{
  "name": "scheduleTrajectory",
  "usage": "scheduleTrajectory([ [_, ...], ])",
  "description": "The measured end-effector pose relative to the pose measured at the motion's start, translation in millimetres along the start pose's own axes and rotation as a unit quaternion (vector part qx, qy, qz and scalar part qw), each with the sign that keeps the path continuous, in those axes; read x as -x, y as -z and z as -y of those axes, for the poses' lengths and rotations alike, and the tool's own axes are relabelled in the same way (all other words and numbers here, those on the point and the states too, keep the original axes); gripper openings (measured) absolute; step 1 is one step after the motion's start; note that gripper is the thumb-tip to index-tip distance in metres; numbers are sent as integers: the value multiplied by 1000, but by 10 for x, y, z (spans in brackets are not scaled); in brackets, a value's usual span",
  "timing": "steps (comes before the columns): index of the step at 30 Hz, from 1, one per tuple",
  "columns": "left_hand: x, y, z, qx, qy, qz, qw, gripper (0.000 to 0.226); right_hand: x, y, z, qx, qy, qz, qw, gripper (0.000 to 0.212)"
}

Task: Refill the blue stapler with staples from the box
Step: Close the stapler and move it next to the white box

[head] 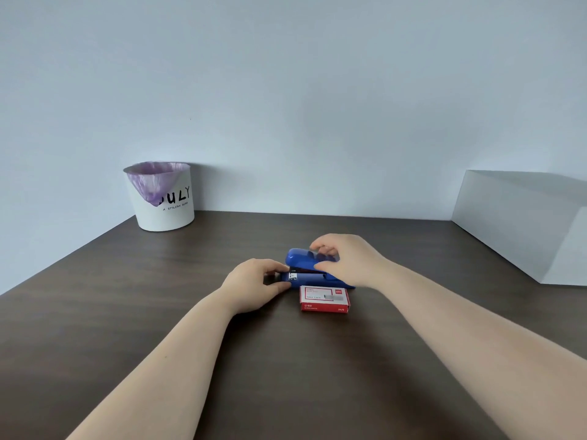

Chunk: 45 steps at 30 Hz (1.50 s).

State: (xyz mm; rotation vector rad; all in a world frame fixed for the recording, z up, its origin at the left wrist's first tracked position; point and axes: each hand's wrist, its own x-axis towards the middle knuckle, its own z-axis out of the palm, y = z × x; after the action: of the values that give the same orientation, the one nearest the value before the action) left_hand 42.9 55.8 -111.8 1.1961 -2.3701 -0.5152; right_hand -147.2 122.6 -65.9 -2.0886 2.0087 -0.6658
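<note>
Blue stapler (301, 260) lies mid-bench (127, 312), its top cover raised a little at the left end, a dark gap showing beneath. Left hand (254, 285) closed around the base at the stapler's 9 o'clock end, pinning it down. Right hand (344, 258) curled over the cover from 3 o'clock, fingers gripping its rear half. Staple box (324, 299), red and white, sits shut, just beside the stapler at its 6 o'clock. White bin (165, 214) with purple liner well apart at 10 o'clock.

Step in hand, as judged: swinging the cover open to expose the magazine. Next calls for hinging it fully back while the base stays held, then freeing one hand for the box.
</note>
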Motion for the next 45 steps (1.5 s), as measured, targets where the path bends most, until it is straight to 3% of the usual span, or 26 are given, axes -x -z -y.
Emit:
scheduleTrajectory([
  [6,9,4,5,12,4,1,1000,35,61,-8,-298,44,-32,33,998,37],
  [13,90,57,-34,56,15,-1,998,44,161,-59,-358,11,-58,-19,998,27],
  [16,128,41,-83,103,40,-51,993,42,269,-99,-491,29,-100,-70,992,29],
  [20,20,51,-309,116,69,-126,983,23,454,19,-822,43,-170,-165,971,29],
  [26,-331,-73,-807,12,40,-97,994,11,649,283,-1386,1,-258,-234,937,27],
  [31,-769,-427,-1393,-4,39,-78,996,16,633,476,-1774,-98,-263,-228,932,21],
  [41,-1370,-1427,-2049,39,82,-41,995,19,319,703,-2327,-19,-315,-281,907,12],
  [45,-1630,-1605,-2094,2,77,-45,996,21,132,822,-2572,2,-319,-261,911,21],
])
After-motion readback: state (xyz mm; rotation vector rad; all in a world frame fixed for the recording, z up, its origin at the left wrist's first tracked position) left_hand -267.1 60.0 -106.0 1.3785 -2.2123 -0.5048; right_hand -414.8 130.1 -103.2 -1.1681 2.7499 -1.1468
